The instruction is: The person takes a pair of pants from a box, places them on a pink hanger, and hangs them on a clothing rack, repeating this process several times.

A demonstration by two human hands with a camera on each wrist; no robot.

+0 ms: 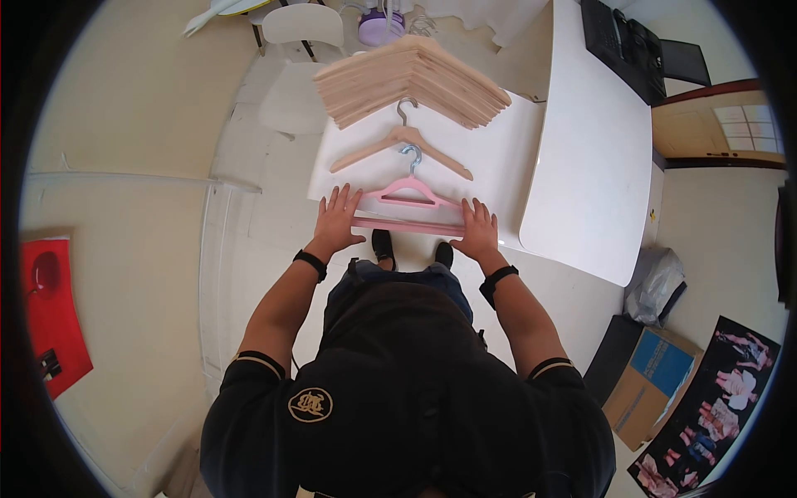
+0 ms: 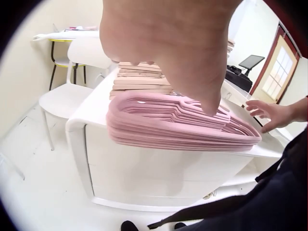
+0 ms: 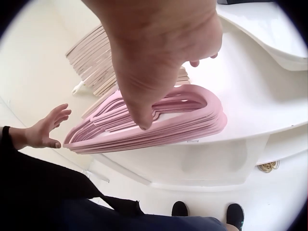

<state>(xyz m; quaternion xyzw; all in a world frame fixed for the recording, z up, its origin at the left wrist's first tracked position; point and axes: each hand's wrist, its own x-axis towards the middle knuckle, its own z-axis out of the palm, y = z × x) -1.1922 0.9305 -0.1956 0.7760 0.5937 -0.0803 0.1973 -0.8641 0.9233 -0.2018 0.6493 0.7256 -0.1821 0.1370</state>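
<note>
A stack of pink hangers (image 1: 407, 212) is seen lying flat at the near edge of the white table (image 1: 515, 166), just in front of the person. Its long axis is laid side to side, along that near edge. The metal hook (image 1: 411, 156) of the top hanger is pointed away from the person, toward the far end of the table.

The left hand (image 1: 336, 220) is laid on the left end of the stack with its fingers spread and straight. In the left wrist view its thumb tip is seen touching the top of the stack. The right hand (image 1: 477, 231) is laid on the right end in the same way, fingers spread, with the thumb set down on the top hanger in the right wrist view. Nothing is gripped or pinched by either hand.

Toward the middle of the table, a single wooden hanger (image 1: 401, 145) is laid parallel to the stack, its hook also turned toward the far end. At the far end a pile of wooden hangers (image 1: 411, 79) is spread.

Beyond the far end of the table a purple tub (image 1: 381, 27) is seen; its contents cannot be told. On the floor to the right of the table a cardboard box (image 1: 652, 386) is set, and what is in it cannot be told.
</note>
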